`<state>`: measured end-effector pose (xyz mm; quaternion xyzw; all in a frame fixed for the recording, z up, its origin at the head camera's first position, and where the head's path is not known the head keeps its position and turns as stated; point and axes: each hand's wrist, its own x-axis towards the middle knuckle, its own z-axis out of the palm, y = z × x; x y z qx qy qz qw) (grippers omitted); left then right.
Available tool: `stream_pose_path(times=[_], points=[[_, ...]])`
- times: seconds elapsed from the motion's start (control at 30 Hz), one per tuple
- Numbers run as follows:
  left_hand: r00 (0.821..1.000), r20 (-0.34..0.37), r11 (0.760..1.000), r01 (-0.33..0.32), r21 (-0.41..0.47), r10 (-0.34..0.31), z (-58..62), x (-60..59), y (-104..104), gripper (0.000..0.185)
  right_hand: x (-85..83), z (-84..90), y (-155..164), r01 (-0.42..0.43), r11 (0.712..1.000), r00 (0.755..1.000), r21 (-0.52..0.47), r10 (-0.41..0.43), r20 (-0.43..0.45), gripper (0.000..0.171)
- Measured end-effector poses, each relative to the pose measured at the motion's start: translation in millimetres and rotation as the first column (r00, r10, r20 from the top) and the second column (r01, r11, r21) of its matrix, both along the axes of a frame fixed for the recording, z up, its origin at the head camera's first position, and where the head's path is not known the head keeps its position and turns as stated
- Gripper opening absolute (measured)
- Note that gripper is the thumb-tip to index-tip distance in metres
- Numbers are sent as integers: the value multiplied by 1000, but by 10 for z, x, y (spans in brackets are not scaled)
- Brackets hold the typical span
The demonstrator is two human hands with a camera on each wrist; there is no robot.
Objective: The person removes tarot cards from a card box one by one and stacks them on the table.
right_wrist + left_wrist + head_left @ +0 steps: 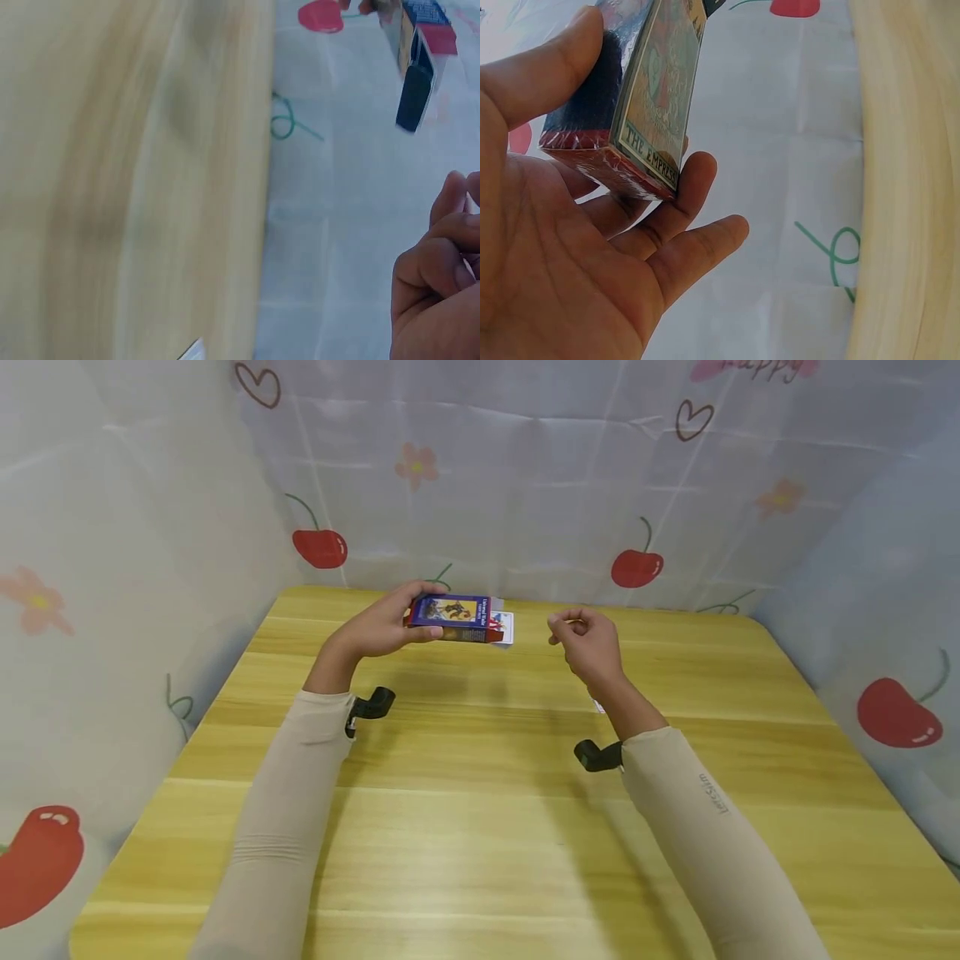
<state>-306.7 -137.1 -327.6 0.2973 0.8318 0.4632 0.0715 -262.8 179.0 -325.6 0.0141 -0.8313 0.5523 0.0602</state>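
Observation:
My left hand (pixel 381 625) grips a blue and red tarot card box (pixel 453 609) above the far part of the table, thumb on the near side. In the left wrist view, "THE EMPRESS" is printed on one face of the box (pixel 654 90). A card stack (pixel 507 628) with a pictured face sticks partly out of the box's open right end. To the right of it, my right hand (pixel 592 647) is held up apart from the box, fingers curled with nothing visible between them. The right wrist view shows those fingers curled below the box (pixel 424 15).
The corner of a white card (pixel 598 705) on the wooden table (pixel 465 852) shows beside the right wrist, mostly hidden by it. A pale curtain (pixel 510 502) with cherries and flowers surrounds the table's back and sides. Black camera mounts (pixel 372 703) sit at both wrists.

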Motion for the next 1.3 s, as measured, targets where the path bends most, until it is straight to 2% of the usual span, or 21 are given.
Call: stream_pose_path(times=[0.1, 0.2, 0.3, 0.37, 0.53, 0.73, 1.03, 1.3], points=[[1000, 2, 1000, 2, 1, -2, 7, -3, 22, 64, -59, 86, -141, -9, 999, 999, 37, 7, 34, 30], [1000, 1, 1000, 4, -7, -4, 16, -9, 42, 64, -104, 141, -243, -27, 997, 991, 74, 18, 129, 37], [1000, -1, 1000, 9, -4, -9, 26, -18, 63, 64, -134, 161, -305, -63, 995, 976, 76, 46, 212, 42], [1000, -2, 1000, 14, 1, -14, 31, -27, 74, 63, -156, 158, -327, -76, 996, 969, 47, 63, 238, 43], [1000, 1, 1000, 17, 11, -17, 48, -25, 77, 61, -186, 153, -364, -80, 996, 965, -33, 86, 250, 41], [1000, 4, 1000, 3, 0, -3, 57, -10, 40, 62, -202, 156, -380, -104, 992, 966, -67, 117, 231, 38], [1000, 17, 1000, 0, 14, 0, 24, -11, -10, 61, -232, 170, -449, -173, 985, 940, 9, 162, 299, 48], [1000, 7, 1000, 8, 23, -8, 17, -3, -52, 61, -216, 182, -377, -157, 988, 944, 8, 147, 294, 46]])
